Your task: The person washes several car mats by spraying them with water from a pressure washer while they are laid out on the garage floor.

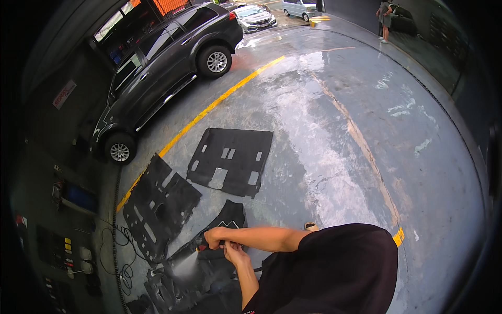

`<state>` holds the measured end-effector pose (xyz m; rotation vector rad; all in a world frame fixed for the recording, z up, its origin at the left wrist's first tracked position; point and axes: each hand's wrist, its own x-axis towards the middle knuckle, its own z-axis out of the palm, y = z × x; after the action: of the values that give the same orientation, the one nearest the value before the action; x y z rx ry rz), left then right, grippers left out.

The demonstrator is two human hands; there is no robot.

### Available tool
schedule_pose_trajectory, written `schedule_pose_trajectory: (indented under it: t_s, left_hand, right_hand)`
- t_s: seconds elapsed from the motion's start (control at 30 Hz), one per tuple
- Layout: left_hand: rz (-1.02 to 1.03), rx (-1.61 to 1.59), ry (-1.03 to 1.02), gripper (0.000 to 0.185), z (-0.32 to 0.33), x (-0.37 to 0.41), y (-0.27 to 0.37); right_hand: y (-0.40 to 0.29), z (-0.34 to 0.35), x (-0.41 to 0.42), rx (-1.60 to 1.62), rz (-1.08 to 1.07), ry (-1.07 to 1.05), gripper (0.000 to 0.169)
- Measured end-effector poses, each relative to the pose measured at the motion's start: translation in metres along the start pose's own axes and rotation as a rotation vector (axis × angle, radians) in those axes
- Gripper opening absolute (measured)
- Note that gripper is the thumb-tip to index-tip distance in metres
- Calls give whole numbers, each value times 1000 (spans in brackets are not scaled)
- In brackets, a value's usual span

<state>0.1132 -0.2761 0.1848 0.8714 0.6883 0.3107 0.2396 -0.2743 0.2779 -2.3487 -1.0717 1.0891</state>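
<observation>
My right hand (pixel 214 237) grips a dark spray gun (pixel 200 247) with a red and yellow nozzle. A white fan of spray (pixel 186 265) leaves the nozzle down and to the left. Just below, my left hand (pixel 236 254) is closed at the underside of the gun, and its fingers are partly hidden. Under the spray lie crumpled, wet-looking black car floor coverings (pixel 196 288). Another black piece (pixel 231 212) with a pale zigzag mark extends beyond my right hand. Two flat black car carpets with cut-out openings lie farther out, one at the left (pixel 172 200) and one behind (pixel 243 153).
A dark SUV (pixel 168 59) stands beyond a yellow floor line (pixel 223 96). Black hose loops (pixel 126 271) lie at the left by a drain channel (pixel 116 219). Shelved gear (pixel 66 251) lines the left wall. Another person (pixel 384 19) stands far off at the upper right. Parts of the floor look wet.
</observation>
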Motion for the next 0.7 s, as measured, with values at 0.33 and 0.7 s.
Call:
schedule_pose_trajectory:
  t_s: [0.33, 0.7]
  left_hand:
    - [28, 77, -11, 21, 59, -25, -39]
    - [32, 81, 21, 28, 111, -54, -80]
  right_hand:
    - [65, -8, -25, -72, -115, 0, 37]
    - [114, -14, -71, -24, -90, -12, 32]
